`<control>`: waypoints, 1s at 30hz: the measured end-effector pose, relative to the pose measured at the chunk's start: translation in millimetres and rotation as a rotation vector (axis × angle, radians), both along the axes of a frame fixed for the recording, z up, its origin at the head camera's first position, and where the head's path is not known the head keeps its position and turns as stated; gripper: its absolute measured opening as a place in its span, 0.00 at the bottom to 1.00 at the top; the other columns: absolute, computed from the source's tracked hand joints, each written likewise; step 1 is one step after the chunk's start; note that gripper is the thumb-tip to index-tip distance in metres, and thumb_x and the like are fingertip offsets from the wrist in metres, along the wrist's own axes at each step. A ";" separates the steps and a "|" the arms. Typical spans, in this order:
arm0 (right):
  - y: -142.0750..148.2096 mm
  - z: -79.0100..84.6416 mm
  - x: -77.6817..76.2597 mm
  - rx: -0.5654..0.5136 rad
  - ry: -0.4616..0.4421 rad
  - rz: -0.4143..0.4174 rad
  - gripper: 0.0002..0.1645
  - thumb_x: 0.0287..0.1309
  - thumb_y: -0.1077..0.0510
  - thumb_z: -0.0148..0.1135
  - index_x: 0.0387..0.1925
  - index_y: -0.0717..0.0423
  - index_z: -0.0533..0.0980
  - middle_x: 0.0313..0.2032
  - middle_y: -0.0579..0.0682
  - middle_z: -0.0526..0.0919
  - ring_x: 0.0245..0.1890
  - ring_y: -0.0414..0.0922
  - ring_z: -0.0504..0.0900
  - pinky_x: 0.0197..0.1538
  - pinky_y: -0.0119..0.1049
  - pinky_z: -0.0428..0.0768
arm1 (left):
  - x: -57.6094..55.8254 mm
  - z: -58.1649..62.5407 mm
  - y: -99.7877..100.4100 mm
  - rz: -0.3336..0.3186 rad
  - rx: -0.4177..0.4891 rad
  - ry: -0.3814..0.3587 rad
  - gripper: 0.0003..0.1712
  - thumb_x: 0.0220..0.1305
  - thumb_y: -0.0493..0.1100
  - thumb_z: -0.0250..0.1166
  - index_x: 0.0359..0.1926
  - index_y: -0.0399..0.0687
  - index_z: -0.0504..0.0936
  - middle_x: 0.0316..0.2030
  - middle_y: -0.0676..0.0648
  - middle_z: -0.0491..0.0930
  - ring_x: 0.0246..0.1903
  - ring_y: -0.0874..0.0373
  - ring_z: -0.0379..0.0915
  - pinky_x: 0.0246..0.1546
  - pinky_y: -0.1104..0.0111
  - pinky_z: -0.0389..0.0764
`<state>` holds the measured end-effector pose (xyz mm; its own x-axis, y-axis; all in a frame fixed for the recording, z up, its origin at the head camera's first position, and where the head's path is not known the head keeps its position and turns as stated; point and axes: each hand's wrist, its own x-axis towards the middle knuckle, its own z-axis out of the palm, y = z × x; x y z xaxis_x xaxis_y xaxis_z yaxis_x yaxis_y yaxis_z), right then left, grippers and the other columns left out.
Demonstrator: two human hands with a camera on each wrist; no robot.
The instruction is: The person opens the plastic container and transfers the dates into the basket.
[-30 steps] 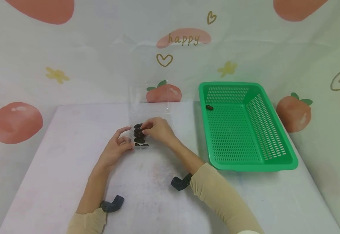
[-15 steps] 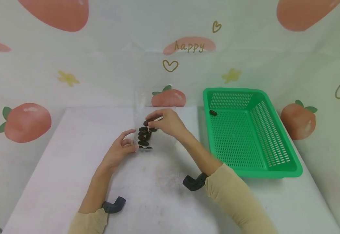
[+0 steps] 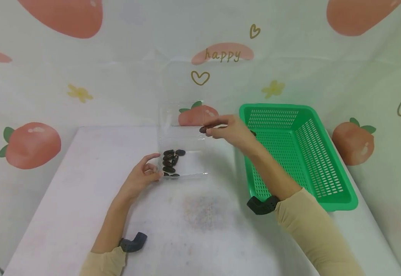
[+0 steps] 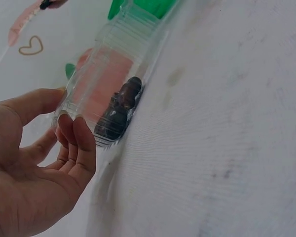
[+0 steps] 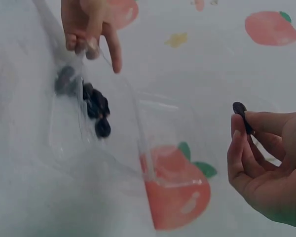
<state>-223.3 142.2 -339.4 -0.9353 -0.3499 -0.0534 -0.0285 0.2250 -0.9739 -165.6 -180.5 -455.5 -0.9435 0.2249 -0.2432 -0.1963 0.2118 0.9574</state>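
A clear plastic clamshell box lies on the table with its lid raised at the back. Several dark brown, wrinkled dates sit in its left part, one a little apart at the back. At the box's left end my left hand holds the edge, thumb near the front corner and a finger farther back. My right hand pinches a single date between thumb and fingertips. It is in the air right of the raised lid, apart from the box.
To the right stands a green slotted plastic basket, partly behind my right forearm. One date shows at its left inner wall, mostly hidden by the hand. A patterned cloth hangs behind the white table.
My right hand has picked a date out of the box and carried it up and right, toward the basket. The left hand has stayed at the box's left end.
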 end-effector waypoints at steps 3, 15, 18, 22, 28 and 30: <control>13.5 -0.6 -3.6 -0.022 0.007 -0.005 0.14 0.64 0.59 0.66 0.50 0.56 0.82 0.45 0.53 0.87 0.48 0.50 0.84 0.56 0.44 0.79 | 0.1 -0.1 -1.9 -0.009 -0.004 0.002 0.40 0.63 0.34 0.68 0.72 0.51 0.62 0.36 0.46 0.69 0.35 0.58 0.75 0.42 0.65 0.82; 60.1 -9.1 -11.5 0.019 0.016 -0.099 0.21 0.66 0.55 0.65 0.57 0.59 0.78 0.49 0.53 0.84 0.50 0.48 0.83 0.56 0.40 0.79 | -2.6 -1.7 -3.6 -0.034 -0.009 0.018 0.40 0.63 0.35 0.69 0.73 0.50 0.63 0.36 0.45 0.69 0.34 0.58 0.74 0.42 0.64 0.83; 73.0 -14.0 -15.7 0.034 0.013 -0.130 0.22 0.66 0.53 0.65 0.58 0.58 0.78 0.51 0.52 0.84 0.49 0.46 0.83 0.50 0.37 0.79 | -2.3 -1.7 -3.9 -0.032 -0.005 0.013 0.40 0.63 0.35 0.69 0.73 0.50 0.63 0.36 0.45 0.69 0.34 0.59 0.74 0.42 0.64 0.83; 88.9 -22.2 -19.9 0.033 0.011 -0.169 0.23 0.66 0.52 0.64 0.59 0.58 0.77 0.50 0.48 0.84 0.49 0.45 0.83 0.49 0.33 0.79 | -0.9 -1.9 -3.8 -0.029 -0.007 0.005 0.41 0.63 0.36 0.69 0.73 0.50 0.62 0.36 0.45 0.69 0.34 0.58 0.74 0.43 0.64 0.83; 108.4 -34.7 -22.5 -0.072 0.046 -0.164 0.22 0.68 0.59 0.62 0.59 0.63 0.75 0.49 0.47 0.84 0.53 0.46 0.81 0.58 0.35 0.78 | -0.6 -1.1 -3.2 -0.020 -0.012 0.008 0.40 0.63 0.36 0.69 0.73 0.51 0.63 0.37 0.44 0.70 0.36 0.55 0.75 0.43 0.64 0.82; 115.0 -39.0 -23.9 -0.142 0.029 -0.165 0.22 0.68 0.62 0.61 0.60 0.67 0.74 0.49 0.48 0.83 0.53 0.45 0.81 0.59 0.36 0.77 | -1.3 -1.3 -3.1 -0.017 -0.012 0.008 0.40 0.63 0.37 0.69 0.73 0.52 0.63 0.37 0.44 0.70 0.36 0.55 0.75 0.43 0.64 0.82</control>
